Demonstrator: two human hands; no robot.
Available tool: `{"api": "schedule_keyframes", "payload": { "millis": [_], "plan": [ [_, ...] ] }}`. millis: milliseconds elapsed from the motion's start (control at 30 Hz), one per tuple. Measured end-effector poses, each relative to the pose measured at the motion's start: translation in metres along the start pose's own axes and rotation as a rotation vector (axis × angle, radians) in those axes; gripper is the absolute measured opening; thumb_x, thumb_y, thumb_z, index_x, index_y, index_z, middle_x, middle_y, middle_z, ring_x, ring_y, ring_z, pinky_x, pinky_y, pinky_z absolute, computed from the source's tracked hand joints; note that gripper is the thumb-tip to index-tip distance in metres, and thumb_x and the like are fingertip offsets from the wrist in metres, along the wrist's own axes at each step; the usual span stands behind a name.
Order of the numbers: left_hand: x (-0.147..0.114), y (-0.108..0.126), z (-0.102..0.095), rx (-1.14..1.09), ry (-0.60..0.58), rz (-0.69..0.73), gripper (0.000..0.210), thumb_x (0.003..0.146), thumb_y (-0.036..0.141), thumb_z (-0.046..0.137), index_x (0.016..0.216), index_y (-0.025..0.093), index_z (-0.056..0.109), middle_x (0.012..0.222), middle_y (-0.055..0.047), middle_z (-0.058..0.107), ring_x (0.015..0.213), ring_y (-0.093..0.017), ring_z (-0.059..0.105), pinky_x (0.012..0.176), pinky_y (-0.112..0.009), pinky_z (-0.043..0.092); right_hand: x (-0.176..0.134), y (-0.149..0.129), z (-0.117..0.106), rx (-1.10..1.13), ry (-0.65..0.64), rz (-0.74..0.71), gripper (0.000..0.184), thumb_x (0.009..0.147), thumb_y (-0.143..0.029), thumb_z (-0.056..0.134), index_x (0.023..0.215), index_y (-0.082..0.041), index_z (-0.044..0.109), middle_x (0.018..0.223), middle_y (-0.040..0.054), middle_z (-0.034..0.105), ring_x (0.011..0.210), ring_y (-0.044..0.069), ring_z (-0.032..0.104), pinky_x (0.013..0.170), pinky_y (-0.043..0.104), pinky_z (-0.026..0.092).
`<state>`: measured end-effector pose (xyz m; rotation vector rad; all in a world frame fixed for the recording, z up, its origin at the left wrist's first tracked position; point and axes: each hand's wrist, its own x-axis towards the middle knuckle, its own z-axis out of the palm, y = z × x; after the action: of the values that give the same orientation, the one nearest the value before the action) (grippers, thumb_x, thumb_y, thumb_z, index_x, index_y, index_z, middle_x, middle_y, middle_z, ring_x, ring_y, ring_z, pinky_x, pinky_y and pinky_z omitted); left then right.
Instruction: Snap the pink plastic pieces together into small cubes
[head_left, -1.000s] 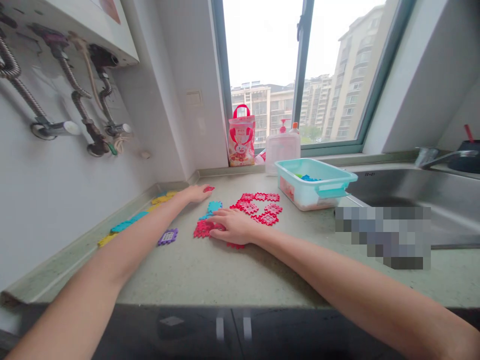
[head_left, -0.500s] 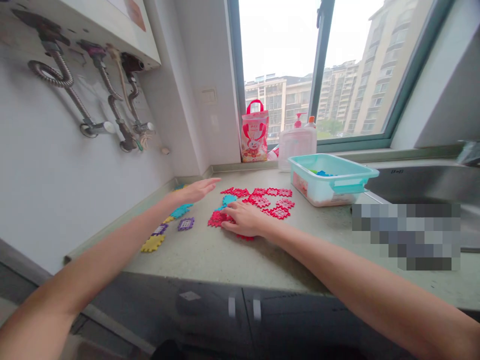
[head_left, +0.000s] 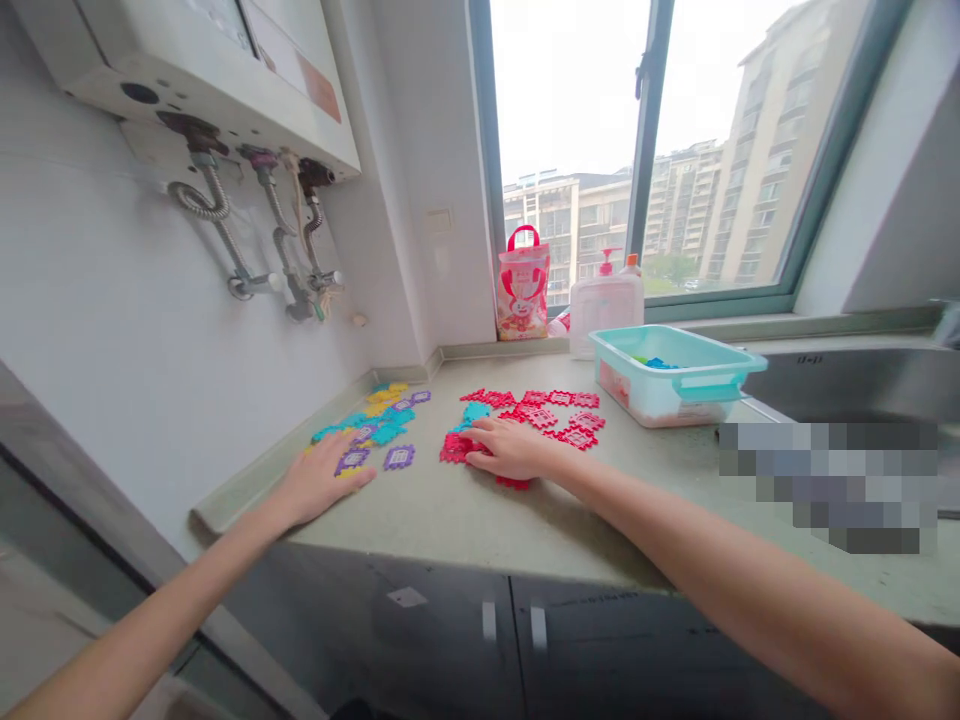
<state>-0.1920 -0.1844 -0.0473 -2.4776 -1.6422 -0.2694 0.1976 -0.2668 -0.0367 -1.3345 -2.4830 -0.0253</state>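
Note:
My left hand (head_left: 324, 476) lies low at the counter's left end, thumb and fingers spread around a purple toothed plastic tile (head_left: 352, 461) with a yellow one partly hidden under it. Beyond the fingers are more blue, yellow and purple tiles, among them a blue tile (head_left: 388, 432). A single purple tile (head_left: 399, 457) sits apart to the right. My right hand (head_left: 514, 449) rests with outstretched fingers over a red toothed tile (head_left: 454, 448), beside a light blue tile (head_left: 475, 412). Its palm covers part of the red pieces. More red tiles (head_left: 581, 438) spread out behind it.
A turquoise plastic bin (head_left: 675, 390) with blue and green pieces inside stands to the right, before the sink (head_left: 847, 385). A red bag (head_left: 523, 295) and a pump bottle (head_left: 606, 300) stand by the window. Pipes (head_left: 217, 215) hang from a wall-mounted heater at left.
My left hand has come down and back toward the counter's front left, onto the tiles there. My right hand stays over the red tiles. The view has shifted slightly left and up.

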Motion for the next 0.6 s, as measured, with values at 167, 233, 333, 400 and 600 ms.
{"api": "schedule_keyframes", "payload": {
  "millis": [167, 233, 333, 400, 600],
  "plan": [
    [0.024, 0.043, -0.006, 0.002, 0.147, 0.195, 0.078, 0.096, 0.078, 0.047, 0.155, 0.028, 0.057, 0.168, -0.013, 0.046, 0.158, -0.037, 0.037, 0.13, -0.058, 0.028, 0.0, -0.005, -0.014, -0.047, -0.09, 0.032, 0.045, 0.107, -0.045, 0.054, 0.143, -0.021, 0.067, 0.126, 0.0153, 0.073, 0.111, 0.029, 0.072, 0.095, 0.04, 0.055],
    [0.031, 0.063, -0.007, -0.033, 0.116, 0.369, 0.071, 0.097, 0.077, 0.048, 0.153, 0.035, 0.059, 0.169, -0.007, 0.046, 0.158, -0.034, 0.037, 0.131, -0.057, 0.026, -0.001, -0.001, -0.015, -0.039, -0.092, 0.031, 0.045, 0.107, -0.045, 0.056, 0.143, -0.022, 0.067, 0.125, 0.0144, 0.074, 0.108, 0.028, 0.073, 0.094, 0.039, 0.055],
    [0.05, 0.085, -0.006, -0.064, 0.01, 0.407, 0.066, 0.099, 0.073, 0.046, 0.146, 0.031, 0.066, 0.164, -0.007, 0.053, 0.156, -0.035, 0.041, 0.13, -0.056, 0.029, -0.004, 0.007, -0.016, -0.03, -0.057, 0.012, 0.039, 0.104, -0.043, 0.061, 0.136, -0.023, 0.072, 0.123, 0.0125, 0.076, 0.103, 0.026, 0.074, 0.089, 0.036, 0.056],
    [0.071, 0.092, -0.009, -0.074, -0.094, 0.323, 0.07, 0.098, 0.068, 0.048, 0.147, 0.021, 0.065, 0.161, -0.013, 0.055, 0.152, -0.036, 0.046, 0.128, -0.052, 0.035, -0.006, 0.011, -0.022, -0.034, -0.022, 0.002, 0.036, 0.103, -0.04, 0.063, 0.134, -0.024, 0.073, 0.126, 0.0123, 0.075, 0.103, 0.026, 0.074, 0.088, 0.036, 0.056],
    [0.138, 0.121, -0.034, -0.109, -0.024, 0.494, 0.054, 0.093, 0.044, 0.063, 0.14, 0.019, 0.067, 0.148, -0.015, 0.066, 0.135, -0.032, 0.063, 0.118, -0.044, 0.045, -0.009, 0.03, -0.063, -0.102, 0.101, 0.008, 0.035, 0.102, -0.028, 0.061, 0.135, -0.026, 0.072, 0.121, 0.0086, 0.08, 0.104, 0.025, 0.075, 0.088, 0.035, 0.054]
  ]
}}
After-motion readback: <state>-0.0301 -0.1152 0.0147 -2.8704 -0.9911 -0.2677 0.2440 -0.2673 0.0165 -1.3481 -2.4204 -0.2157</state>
